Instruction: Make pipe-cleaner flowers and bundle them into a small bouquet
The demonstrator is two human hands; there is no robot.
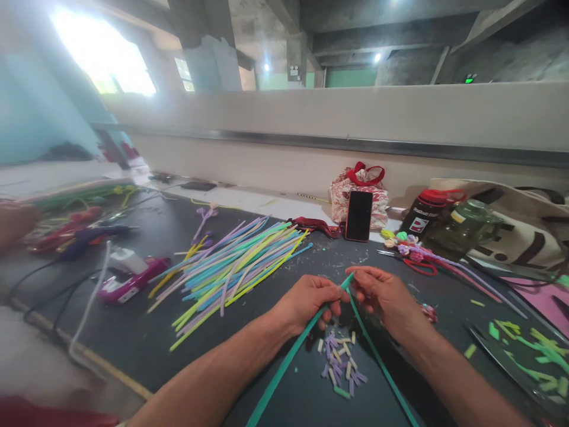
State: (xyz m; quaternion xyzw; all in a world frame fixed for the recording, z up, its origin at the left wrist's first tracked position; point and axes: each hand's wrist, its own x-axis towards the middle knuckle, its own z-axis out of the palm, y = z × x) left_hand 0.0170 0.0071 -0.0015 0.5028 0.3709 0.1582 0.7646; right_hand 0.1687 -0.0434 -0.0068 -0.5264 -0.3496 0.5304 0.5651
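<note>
My left hand [311,301] pinches a green pipe cleaner [288,363] between thumb and fingers. Close beside it, my right hand [379,295] grips the same green strand near a bend at the top. Two green lengths run down from my fingers toward the bottom edge, spread apart. Below my hands lies a small pile of cut purple, cream and green pieces [336,363]. A thick bundle of coloured pipe cleaners [240,267] lies to the left of my left hand.
A phone [359,216] leans against a patterned bag [340,193]. Scissors [420,264], pipe-cleaner flowers [411,248], a black bottle [420,213] and a green jug [464,231] are right. A tray [502,359] holds green scraps. A purple device [128,281] and cords lie left, near another person's blurred hand [15,224].
</note>
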